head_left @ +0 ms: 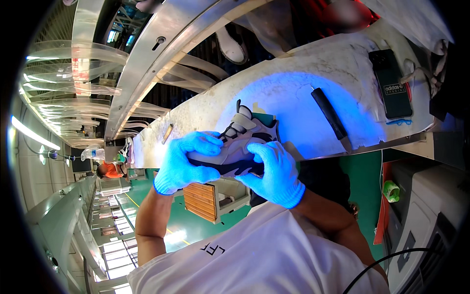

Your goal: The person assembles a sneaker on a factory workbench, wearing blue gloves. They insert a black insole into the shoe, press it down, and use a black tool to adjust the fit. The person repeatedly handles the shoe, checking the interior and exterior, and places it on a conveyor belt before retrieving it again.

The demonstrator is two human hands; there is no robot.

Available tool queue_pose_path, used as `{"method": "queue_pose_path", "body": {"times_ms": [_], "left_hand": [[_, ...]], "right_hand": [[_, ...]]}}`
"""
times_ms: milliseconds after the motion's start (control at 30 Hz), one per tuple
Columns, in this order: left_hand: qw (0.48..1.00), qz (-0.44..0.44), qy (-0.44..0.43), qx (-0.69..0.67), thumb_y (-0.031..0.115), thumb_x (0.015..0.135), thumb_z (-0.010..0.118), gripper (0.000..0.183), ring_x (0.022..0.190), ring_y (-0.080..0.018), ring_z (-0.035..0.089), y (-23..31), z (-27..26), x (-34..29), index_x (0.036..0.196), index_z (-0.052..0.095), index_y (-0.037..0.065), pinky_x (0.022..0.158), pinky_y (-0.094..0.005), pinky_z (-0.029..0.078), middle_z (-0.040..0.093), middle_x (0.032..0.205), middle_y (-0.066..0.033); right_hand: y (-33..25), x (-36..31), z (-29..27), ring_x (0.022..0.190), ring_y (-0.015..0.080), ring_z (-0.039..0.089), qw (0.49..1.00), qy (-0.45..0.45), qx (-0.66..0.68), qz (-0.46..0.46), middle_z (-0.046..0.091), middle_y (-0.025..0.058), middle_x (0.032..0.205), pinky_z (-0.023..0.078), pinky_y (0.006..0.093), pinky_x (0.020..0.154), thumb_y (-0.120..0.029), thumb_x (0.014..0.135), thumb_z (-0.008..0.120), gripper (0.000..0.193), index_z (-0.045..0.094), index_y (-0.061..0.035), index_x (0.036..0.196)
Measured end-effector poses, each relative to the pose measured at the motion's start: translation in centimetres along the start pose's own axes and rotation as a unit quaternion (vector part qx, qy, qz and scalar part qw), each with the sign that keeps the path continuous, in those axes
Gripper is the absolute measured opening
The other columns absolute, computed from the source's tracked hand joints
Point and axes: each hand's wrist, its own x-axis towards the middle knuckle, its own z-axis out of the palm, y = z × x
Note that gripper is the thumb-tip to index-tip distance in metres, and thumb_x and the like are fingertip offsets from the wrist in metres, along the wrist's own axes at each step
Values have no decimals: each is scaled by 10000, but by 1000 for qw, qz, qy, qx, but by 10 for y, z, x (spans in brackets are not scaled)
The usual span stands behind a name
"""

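Note:
Between my two gloved hands is a sneaker (234,147) in grey and dark tones, its heel to the right and its toe to the left. My left hand (188,159) grips the toe end, thumb below and fingers over the top. My right hand (275,169) closes on the side near the heel. Both gloves glow bright blue under the light. A dark-handled pen-like tool (329,112) lies on the worktable (293,93), to the right of the shoe and apart from my hands.
A dark phone (391,88) lies at the table's right end. Beyond the table runs a metal-framed conveyor (161,44) with clear strip curtains and another shoe (231,45) inside. A small tool (168,132) rests at the left. Far left, a person in orange (111,170) is visible.

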Motion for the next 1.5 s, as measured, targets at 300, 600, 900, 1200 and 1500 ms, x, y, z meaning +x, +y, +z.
{"method": "queue_pose_path", "body": {"times_ms": [300, 600, 900, 1200, 1500], "left_hand": [[963, -212, -136, 100, 400, 763, 991, 1040, 1296, -337, 718, 16, -23, 23, 1608, 554, -22, 1144, -405, 535, 743, 1399, -239], [894, -299, -192, 273, 587, 780, 903, 722, 958, -280, 803, 30, 6, 75, 1169, 840, -18, 880, -396, 605, 836, 1072, -207], [955, 48, -122, 267, 302, 675, 1075, 807, 1378, -321, 697, 41, 2, 0, 1357, 768, 1, 1160, -420, 550, 690, 1520, -212], [969, 84, -142, 183, 236, 647, 1071, 717, 1417, -385, 661, 14, -7, 4, 1262, 803, -18, 1183, -493, 527, 715, 1458, -234], [970, 50, -157, 179, 293, 664, 1064, 792, 1361, -389, 690, 11, -16, 11, 1327, 761, -16, 1149, -468, 536, 699, 1482, -248]], "right_hand": [[-4, 11, 4, 916, 291, 676, 996, -68, -11, 54, 651, 109, 1090, 586, 449, 744, -284, 725, 1027, 778, 589, -97, 1341], [-10, 9, 13, 973, 334, 711, 995, -69, -37, 55, 678, 136, 1126, 593, 482, 808, -304, 722, 1037, 804, 608, -89, 1366], [-22, -22, -9, 973, 280, 681, 995, -65, -7, 74, 641, 116, 1144, 588, 437, 838, -211, 718, 1025, 856, 588, -103, 1447], [-4, -23, -2, 890, 256, 657, 997, -37, -2, 73, 640, 94, 1108, 571, 439, 788, -207, 701, 1028, 819, 601, -110, 1393], [-1, -13, -2, 903, 270, 643, 990, -65, -19, 120, 614, 102, 1075, 563, 446, 780, -247, 681, 1042, 814, 613, -116, 1360]]}}
